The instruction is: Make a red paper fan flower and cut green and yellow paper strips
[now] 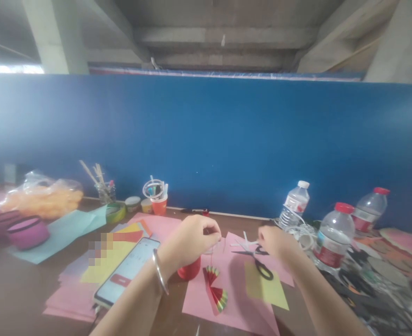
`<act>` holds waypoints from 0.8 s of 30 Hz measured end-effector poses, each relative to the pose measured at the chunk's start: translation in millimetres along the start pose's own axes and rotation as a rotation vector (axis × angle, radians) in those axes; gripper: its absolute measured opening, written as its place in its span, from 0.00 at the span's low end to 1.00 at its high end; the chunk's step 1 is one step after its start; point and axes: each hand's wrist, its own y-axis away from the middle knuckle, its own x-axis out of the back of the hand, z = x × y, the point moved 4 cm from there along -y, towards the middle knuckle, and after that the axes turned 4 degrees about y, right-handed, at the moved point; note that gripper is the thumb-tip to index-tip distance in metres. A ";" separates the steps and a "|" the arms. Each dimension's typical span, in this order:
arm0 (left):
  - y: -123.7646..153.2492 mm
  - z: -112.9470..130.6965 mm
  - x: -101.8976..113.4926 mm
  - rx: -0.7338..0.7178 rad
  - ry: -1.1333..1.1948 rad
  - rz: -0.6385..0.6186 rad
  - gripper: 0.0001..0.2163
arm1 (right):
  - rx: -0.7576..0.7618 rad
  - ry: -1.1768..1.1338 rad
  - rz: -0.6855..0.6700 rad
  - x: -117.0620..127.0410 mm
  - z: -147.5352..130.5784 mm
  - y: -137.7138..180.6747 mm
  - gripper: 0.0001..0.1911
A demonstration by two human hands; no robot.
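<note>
The whole view is blurred, and both forearms are cut off at the bottom edge. The left hand (192, 240) hides most of a red round object (189, 269) at the near-left corner of the pink sheet (233, 303). Its fingertips are pinched shut, on what I cannot tell. The right hand (275, 242) hovers over the sheet's far right part with its fingers curled, and its grip is unreadable. The folded paper fan (217, 291) lies on the sheet's left part, below and between both hands, touching neither. The scissors (261, 266) lie on the sheet just under the right hand.
</note>
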 end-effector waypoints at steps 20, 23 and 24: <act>-6.3 -14.5 -8.1 0.018 -0.048 -0.081 0.08 | 0.296 -0.592 -0.003 49.3 -66.3 42.3 0.14; -6.5 -17.0 -1.1 0.041 -0.001 -0.085 0.09 | 0.282 -0.632 -0.046 58.5 -55.3 43.2 0.13; -6.3 -17.7 0.8 0.037 0.003 -0.081 0.09 | 0.272 -0.640 -0.041 60.7 -51.8 43.1 0.13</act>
